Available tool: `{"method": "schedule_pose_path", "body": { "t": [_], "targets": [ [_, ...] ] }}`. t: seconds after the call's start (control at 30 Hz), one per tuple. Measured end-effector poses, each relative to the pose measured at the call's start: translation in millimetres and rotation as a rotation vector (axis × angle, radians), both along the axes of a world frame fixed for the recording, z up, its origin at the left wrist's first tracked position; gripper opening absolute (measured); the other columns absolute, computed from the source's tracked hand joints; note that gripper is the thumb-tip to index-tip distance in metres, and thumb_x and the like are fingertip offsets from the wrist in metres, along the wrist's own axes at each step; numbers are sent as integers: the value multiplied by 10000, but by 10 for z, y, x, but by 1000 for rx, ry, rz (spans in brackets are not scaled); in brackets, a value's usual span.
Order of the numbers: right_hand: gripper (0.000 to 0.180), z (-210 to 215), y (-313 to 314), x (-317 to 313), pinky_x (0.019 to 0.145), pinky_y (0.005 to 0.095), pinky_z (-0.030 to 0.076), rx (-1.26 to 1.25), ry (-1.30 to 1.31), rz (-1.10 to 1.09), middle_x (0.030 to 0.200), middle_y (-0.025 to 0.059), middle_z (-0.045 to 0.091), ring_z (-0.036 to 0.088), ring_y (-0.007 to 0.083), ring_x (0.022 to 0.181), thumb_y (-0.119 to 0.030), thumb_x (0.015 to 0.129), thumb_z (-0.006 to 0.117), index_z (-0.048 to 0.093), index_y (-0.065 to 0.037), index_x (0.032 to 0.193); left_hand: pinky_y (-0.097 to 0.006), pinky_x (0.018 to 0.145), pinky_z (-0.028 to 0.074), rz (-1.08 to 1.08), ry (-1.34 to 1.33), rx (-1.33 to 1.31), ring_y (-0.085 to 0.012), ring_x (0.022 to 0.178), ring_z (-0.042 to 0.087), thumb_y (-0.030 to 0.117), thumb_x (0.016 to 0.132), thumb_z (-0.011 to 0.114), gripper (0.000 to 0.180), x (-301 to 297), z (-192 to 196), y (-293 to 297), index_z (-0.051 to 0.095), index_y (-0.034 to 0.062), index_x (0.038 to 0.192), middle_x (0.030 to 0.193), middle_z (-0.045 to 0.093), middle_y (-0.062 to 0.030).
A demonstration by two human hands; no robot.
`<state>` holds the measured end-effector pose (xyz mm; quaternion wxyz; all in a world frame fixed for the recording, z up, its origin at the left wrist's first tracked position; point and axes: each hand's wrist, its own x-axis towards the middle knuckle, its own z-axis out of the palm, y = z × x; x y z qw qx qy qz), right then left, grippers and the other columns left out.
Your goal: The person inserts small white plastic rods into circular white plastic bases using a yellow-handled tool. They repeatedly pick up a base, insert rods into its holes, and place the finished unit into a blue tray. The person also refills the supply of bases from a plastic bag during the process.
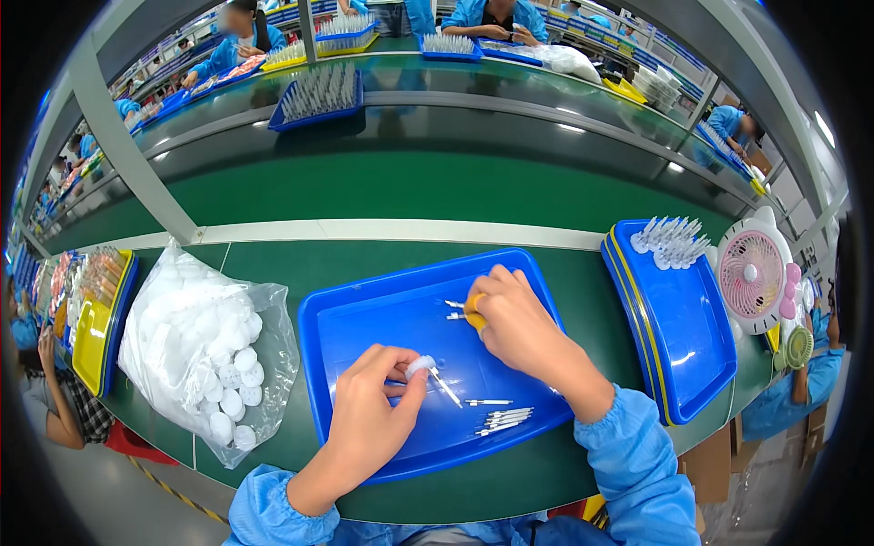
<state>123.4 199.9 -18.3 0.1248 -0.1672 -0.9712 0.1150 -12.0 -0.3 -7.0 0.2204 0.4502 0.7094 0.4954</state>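
Pinching a round white cap (420, 365), the left hand (370, 409); right hand (514, 318) grips thin metal-tipped pieces (458, 310) over glossy blue tray (364, 318).

A clear plastic bag (205, 350) full of white round caps lies on the green table (437, 196) at the left, beside a yellow tray (89, 338). At the right sits a second blue tray (678, 328) with white pieces standing at its far end, and just past it a small pink and white fan (754, 271). Further blue trays (319, 98) of upright parts stand across the table
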Motion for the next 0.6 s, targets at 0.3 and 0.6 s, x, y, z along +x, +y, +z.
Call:
{"method": "schedule_pose_path", "body": {
  "t": [0.3, 0.6],
  "targets": [
    [347, 324, -547, 648, 903, 435, 449, -286, 132, -52, 1050, 140, 691, 609, 332, 1042, 100, 734, 711, 746, 21, 1070, -302, 716, 671, -95, -1, 19, -179, 877, 728, -22, 948, 749, 137, 54, 29, -4, 749, -40, 1084, 1025, 706, -124],
    [454, 246, -815, 635, 808, 436, 439, -483, 210, 70, 992, 146, 597, 559, 327, 912, 71, 695, 687, 750, 82, 1145, -356, 746, 675, -155, 25, 15, -248, 880, 746, -32, 937, 742, 210, 110, 23, -19, 727, -21, 1146, 1020, 680, -139]
  ]
}}
